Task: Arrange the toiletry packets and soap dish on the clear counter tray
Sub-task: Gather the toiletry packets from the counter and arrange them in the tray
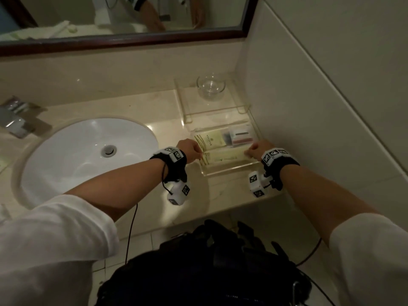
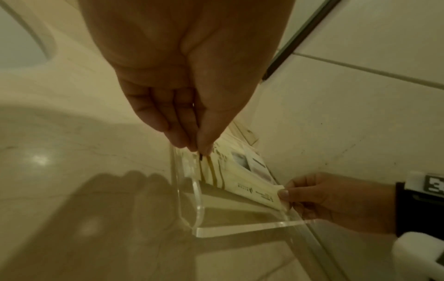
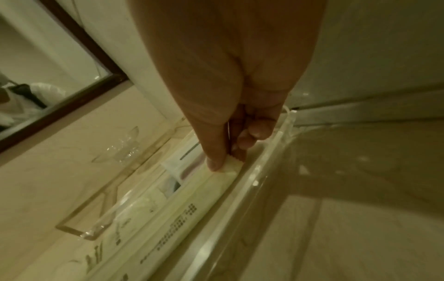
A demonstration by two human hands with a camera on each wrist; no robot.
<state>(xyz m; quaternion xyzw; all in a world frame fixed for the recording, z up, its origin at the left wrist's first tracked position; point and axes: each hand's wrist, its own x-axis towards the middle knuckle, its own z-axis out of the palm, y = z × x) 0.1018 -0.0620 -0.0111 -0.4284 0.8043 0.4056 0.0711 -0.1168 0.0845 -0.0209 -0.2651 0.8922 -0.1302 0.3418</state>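
A two-level clear tray (image 1: 229, 171) stands in the counter's right corner. The glass soap dish (image 1: 210, 87) sits on its raised back level, also visible as the soap dish (image 3: 125, 146). In the lower front level lie a cream packet (image 1: 210, 139) and a white and red packet (image 1: 240, 135). A long cream packet (image 1: 223, 156) lies along the front wall. My left hand (image 1: 192, 149) pinches its left end, and my right hand (image 1: 257, 149) pinches its right end. The wrist views show the left hand (image 2: 199, 149) and right hand (image 3: 223, 159) on the long packet (image 2: 252, 190).
A white sink (image 1: 88, 155) fills the counter left of the tray, with a chrome tap (image 1: 17, 120) behind it. The tiled wall (image 1: 309, 96) runs close along the tray's right side. A framed mirror (image 1: 123, 38) hangs above the counter.
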